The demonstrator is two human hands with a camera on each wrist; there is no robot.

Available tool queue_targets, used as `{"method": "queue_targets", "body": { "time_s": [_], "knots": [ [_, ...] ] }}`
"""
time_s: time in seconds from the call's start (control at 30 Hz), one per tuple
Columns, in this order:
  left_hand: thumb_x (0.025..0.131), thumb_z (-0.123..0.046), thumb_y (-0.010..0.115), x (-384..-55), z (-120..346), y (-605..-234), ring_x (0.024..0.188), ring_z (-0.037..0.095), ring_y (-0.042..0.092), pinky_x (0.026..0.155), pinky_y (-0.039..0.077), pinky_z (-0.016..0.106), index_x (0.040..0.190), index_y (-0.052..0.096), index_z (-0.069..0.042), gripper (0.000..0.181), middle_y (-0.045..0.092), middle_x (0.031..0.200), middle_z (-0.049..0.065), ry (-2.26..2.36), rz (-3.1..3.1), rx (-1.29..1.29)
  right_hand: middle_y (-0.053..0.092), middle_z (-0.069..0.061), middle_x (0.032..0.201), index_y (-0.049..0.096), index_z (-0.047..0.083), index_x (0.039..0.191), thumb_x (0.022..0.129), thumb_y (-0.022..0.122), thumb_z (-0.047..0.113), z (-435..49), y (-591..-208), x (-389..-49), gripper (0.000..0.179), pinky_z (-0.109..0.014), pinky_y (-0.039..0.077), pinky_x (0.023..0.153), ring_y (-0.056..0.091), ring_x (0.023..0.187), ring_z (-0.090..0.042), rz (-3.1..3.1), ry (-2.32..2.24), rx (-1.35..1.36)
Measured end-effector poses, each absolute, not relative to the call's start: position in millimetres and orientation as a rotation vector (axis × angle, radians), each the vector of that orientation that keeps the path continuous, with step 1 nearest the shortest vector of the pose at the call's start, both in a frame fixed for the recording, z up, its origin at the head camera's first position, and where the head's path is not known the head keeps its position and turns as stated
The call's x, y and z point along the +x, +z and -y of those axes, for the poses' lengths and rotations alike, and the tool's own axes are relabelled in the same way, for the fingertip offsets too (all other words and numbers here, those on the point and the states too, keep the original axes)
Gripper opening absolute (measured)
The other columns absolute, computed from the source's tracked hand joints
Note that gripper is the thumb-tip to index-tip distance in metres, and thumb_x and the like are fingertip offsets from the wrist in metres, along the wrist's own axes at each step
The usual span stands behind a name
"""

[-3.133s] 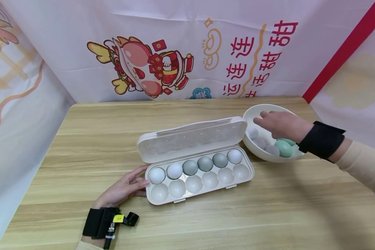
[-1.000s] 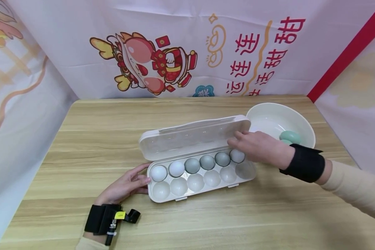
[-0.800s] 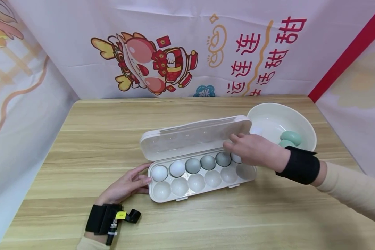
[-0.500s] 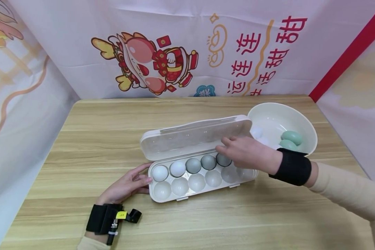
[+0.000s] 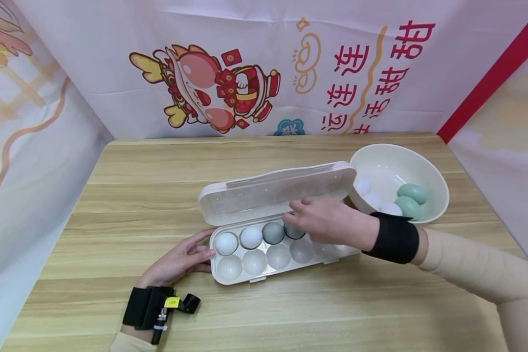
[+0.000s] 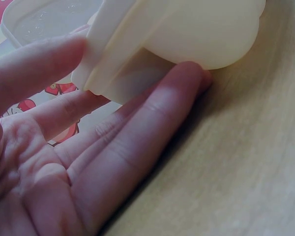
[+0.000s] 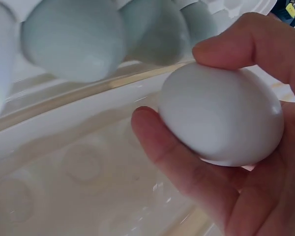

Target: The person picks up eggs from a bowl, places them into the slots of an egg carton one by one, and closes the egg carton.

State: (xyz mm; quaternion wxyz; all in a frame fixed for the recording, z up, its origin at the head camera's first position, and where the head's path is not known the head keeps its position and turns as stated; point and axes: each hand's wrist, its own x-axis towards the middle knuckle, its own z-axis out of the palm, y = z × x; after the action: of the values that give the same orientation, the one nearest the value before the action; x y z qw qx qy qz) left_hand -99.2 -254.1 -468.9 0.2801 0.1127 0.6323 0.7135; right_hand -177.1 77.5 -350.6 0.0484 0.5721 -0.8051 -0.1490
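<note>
A pale plastic egg box (image 5: 258, 275) lies on the table with its clear lid (image 5: 277, 198) raised. Its far row holds white and grey-green eggs (image 5: 273, 233), partly covered by my right hand (image 5: 330, 220); the near-row hollows I can see hold no eggs. In the right wrist view, that hand holds a white egg (image 7: 221, 115) between thumb and fingers, above the box and close to the lid. My left hand (image 5: 180, 259) grips the box's left end. Its thumb is on the rim, and its fingers lie below the rim in the left wrist view.
A cream bowl (image 5: 437, 183) stands at the back right, near the lid's right end. Inside lie several white eggs (image 5: 371, 199) and two green eggs (image 5: 408, 208). Behind the wooden table (image 5: 158, 171) hangs a printed cloth (image 5: 264, 29).
From over the bowl, my right hand has come to the egg box and moved leftward along its far row. My left hand stays at the box's left end.
</note>
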Motion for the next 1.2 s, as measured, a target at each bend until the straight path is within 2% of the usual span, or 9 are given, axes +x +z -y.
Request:
{"method": "queue_targets", "body": {
  "time_s": [0.17, 0.4, 0.63, 0.73, 0.83, 1.0, 1.2],
  "knots": [
    [0.095, -0.003, 0.046, -100, 254, -469, 0.096, 0.022, 0.063, 0.08, 0.056, 0.038, 0.144, 0.012, 0.002, 0.06, 0.067, 0.104, 0.007, 1.914, -1.69, 0.306, 0.057, -0.006, 0.087, 0.05, 0.013, 0.101, 0.074, 0.07, 0.016, -67, -350, -170, 0.033, -0.023, 0.04, 0.037, 0.056, 0.071, -0.02, 2.367, -0.471, 1.79],
    [0.095, -0.004, 0.046, -99, 253, -469, 0.098, 0.021, 0.062, 0.081, 0.055, 0.038, 0.144, 0.013, 0.001, 0.059, 0.066, 0.106, 0.006, 1.925, -1.679, 0.304, 0.057, -0.003, 0.091, 0.05, 0.014, 0.102, 0.074, 0.068, 0.014, -51, -354, -159, 0.033, -0.024, 0.045, 0.04, 0.058, 0.074, -0.018, 2.282, -0.448, 1.862],
    [0.095, -0.002, 0.044, -99, 253, -471, 0.099, 0.021, 0.061, 0.081, 0.055, 0.038, 0.144, 0.013, 0.001, 0.058, 0.066, 0.106, 0.008, 1.941, -1.663, 0.321, 0.054, 0.0, 0.081, 0.052, 0.017, 0.095, 0.074, 0.06, 0.012, -41, -367, -148, 0.022, -0.022, 0.04, 0.034, 0.052, 0.065, -0.014, 2.088, -0.362, 1.887],
    [0.095, -0.002, 0.044, -99, 253, -470, 0.098, 0.022, 0.062, 0.081, 0.055, 0.038, 0.144, 0.013, 0.001, 0.058, 0.066, 0.106, 0.009, 1.937, -1.661, 0.318, 0.052, 0.002, 0.081, 0.051, 0.018, 0.097, 0.076, 0.058, 0.013, -36, -372, -144, 0.022, -0.022, 0.041, 0.033, 0.052, 0.066, -0.013, 2.051, -0.346, 1.901],
    [0.095, -0.003, 0.044, -99, 253, -470, 0.098, 0.022, 0.062, 0.081, 0.055, 0.038, 0.144, 0.013, 0.001, 0.058, 0.066, 0.106, 0.009, 1.93, -1.663, 0.313, 0.053, 0.003, 0.083, 0.05, 0.019, 0.099, 0.08, 0.056, 0.017, -29, -375, -140, 0.02, -0.022, 0.044, 0.037, 0.053, 0.068, -0.013, 2.03, -0.374, 1.942],
    [0.096, -0.005, 0.045, -99, 253, -468, 0.098, 0.023, 0.062, 0.081, 0.055, 0.038, 0.144, 0.014, 0.001, 0.058, 0.065, 0.107, 0.01, 1.921, -1.674, 0.309, 0.054, 0.004, 0.086, 0.049, 0.018, 0.099, 0.081, 0.057, 0.02, -17, -379, -136, 0.02, -0.021, 0.045, 0.046, 0.053, 0.069, -0.013, 1.998, -0.404, 1.999],
    [0.096, -0.004, 0.044, -99, 254, -469, 0.099, 0.023, 0.062, 0.081, 0.055, 0.038, 0.144, 0.015, 0.001, 0.057, 0.065, 0.108, 0.011, 1.926, -1.67, 0.319, 0.055, 0.004, 0.088, 0.049, 0.019, 0.095, 0.087, 0.052, 0.02, -4, -381, -132, 0.009, -0.021, 0.046, 0.047, 0.053, 0.073, -0.013, 2.006, -0.335, 2.02]
  ]
}}
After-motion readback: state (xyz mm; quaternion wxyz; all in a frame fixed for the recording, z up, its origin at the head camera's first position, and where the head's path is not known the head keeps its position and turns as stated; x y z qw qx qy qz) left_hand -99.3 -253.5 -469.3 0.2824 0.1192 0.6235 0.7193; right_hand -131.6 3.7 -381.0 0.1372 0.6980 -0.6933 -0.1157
